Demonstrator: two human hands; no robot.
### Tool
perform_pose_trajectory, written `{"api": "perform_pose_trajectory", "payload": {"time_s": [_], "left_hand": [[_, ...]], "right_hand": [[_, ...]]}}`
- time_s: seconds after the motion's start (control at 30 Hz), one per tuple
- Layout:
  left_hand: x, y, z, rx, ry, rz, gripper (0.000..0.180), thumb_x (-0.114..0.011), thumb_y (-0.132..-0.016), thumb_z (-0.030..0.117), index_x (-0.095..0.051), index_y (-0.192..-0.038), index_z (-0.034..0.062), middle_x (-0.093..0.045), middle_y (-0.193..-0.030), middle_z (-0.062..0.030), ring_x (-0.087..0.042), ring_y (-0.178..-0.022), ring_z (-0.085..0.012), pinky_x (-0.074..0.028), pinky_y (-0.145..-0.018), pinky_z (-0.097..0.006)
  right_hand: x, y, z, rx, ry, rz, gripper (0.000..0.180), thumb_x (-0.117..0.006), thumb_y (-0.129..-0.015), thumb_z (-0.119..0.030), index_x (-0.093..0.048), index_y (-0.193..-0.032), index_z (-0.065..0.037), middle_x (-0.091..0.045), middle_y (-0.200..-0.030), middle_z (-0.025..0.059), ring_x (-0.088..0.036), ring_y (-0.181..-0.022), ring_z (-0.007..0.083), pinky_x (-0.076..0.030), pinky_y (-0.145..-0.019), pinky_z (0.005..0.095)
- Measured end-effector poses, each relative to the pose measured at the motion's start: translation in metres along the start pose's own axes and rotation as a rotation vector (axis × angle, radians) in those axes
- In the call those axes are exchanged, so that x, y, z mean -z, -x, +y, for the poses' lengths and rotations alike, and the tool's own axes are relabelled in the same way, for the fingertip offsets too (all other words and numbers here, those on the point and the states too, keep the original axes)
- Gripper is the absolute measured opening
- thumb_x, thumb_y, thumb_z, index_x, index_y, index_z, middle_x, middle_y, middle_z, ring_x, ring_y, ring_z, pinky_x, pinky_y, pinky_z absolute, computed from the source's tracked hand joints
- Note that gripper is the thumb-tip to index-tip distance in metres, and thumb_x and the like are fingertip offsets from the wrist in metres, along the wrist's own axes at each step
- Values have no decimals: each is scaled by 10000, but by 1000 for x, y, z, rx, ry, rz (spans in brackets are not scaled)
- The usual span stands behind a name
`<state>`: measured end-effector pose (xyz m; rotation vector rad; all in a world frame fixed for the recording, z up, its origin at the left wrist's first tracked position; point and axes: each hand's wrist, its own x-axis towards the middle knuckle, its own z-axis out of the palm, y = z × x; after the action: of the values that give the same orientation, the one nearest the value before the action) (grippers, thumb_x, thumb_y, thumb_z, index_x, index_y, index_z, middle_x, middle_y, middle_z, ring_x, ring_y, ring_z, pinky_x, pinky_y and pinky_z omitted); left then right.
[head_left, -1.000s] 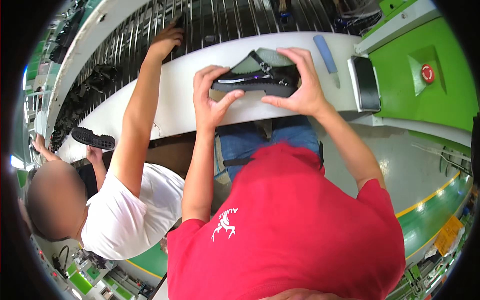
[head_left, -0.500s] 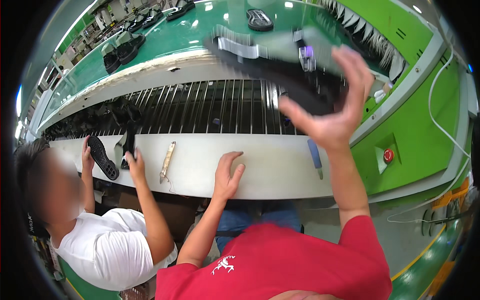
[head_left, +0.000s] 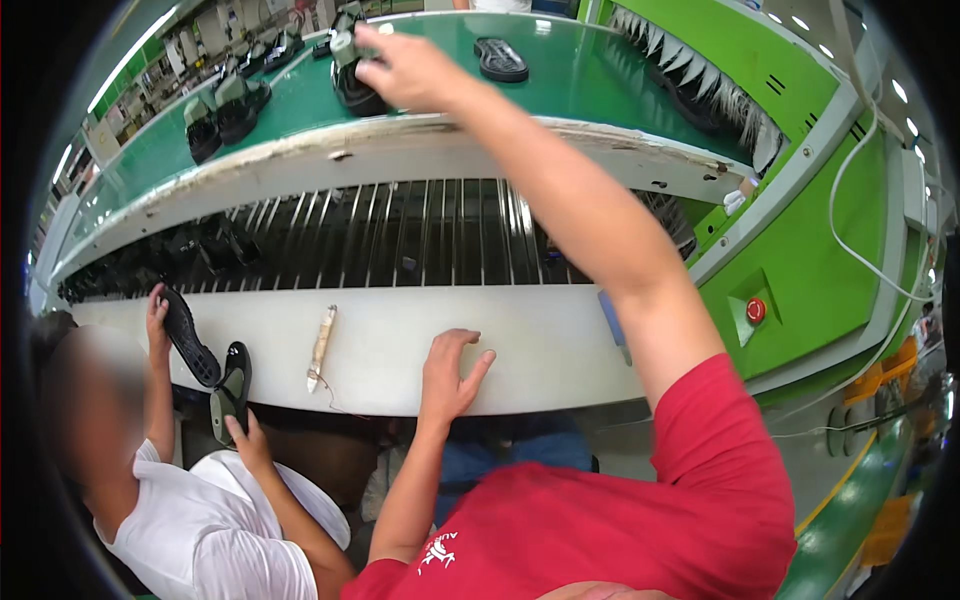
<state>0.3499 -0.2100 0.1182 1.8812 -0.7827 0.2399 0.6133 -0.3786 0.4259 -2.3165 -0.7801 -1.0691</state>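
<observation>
At the far side, my right hand (head_left: 412, 72) reaches across to the green conveyor belt (head_left: 430, 55). Its thumb and fingers grip the back end of a black and grey-green shoe (head_left: 352, 85), which stands on the belt near its front edge. The hand hides part of the shoe. My left hand (head_left: 452, 378) rests on the white ledge (head_left: 540, 350), fingers loosely bent and thumb apart, holding nothing. To the right of the gripped shoe, a black shoe sole (head_left: 500, 60) lies on the belt.
A row of metal rollers (head_left: 400, 235) lies between ledge and belt. On the ledge are a wrapped tool (head_left: 321, 350) and a blue-handled tool (head_left: 613, 322), partly behind my arm. A co-worker at left holds a sole (head_left: 188, 335) and a shoe upper (head_left: 232, 390). A red button (head_left: 756, 311) sits on the green machine.
My right hand has carried the shoe left and away from me, down onto the belt. My left hand stays on the ledge. The co-worker has lowered and turned the shoe upper.
</observation>
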Motion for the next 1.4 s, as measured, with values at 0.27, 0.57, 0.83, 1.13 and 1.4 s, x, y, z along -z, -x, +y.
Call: {"api": "perform_pose_trajectory", "payload": {"time_s": [0.27,0.57,0.83,1.13,1.4], "left_hand": [[-2,8,1,13,-45,33,387,-867,-921,276,-726,-1161,8,-730,-1188,-211,-672,-1198,-422,-547,-1022,-504],[-2,8,-2,-58,-147,4,429,-879,-907,327,-731,-1135,-5,-715,-1176,-194,-660,-1173,-415,-540,-1025,-508],[-5,5,0,-1,-99,-21,322,-851,-935,233,-757,-1149,12,-755,-1180,-173,-692,-1179,-380,-554,-1033,-465],[6,-44,20,226,636,224,405,-518,-1196,274,-615,-1449,-27,-732,-1185,-146,-736,-1086,-238,-587,-1002,-378],[-19,-100,88,-147,355,273,383,-718,-1075,121,-652,-1442,32,-708,-1227,-113,-693,-1071,-221,-556,-949,-352]], "right_hand": [[225,94,196,-571,826,-148,698,-724,-956,-610,-716,-1415,-85,-800,-1248,215,-759,-1167,418,-583,-1005,492],[342,212,261,-984,890,-170,1121,-847,-738,-798,-660,-1445,53,-712,-1434,274,-699,-1315,422,-516,-1143,520],[302,166,160,-609,-351,681,578,-805,-953,25,-517,-1449,96,-688,-1225,224,-721,-1136,315,-699,-798,388],[216,222,-63,-589,-928,270,554,-807,-1008,-72,-573,-1509,-44,-754,-1191,104,-718,-1099,145,-607,-899,275],[113,317,-103,-444,-356,272,399,-830,-953,9,-732,-1331,-72,-806,-1139,97,-740,-972,186,-588,-891,342]]}}
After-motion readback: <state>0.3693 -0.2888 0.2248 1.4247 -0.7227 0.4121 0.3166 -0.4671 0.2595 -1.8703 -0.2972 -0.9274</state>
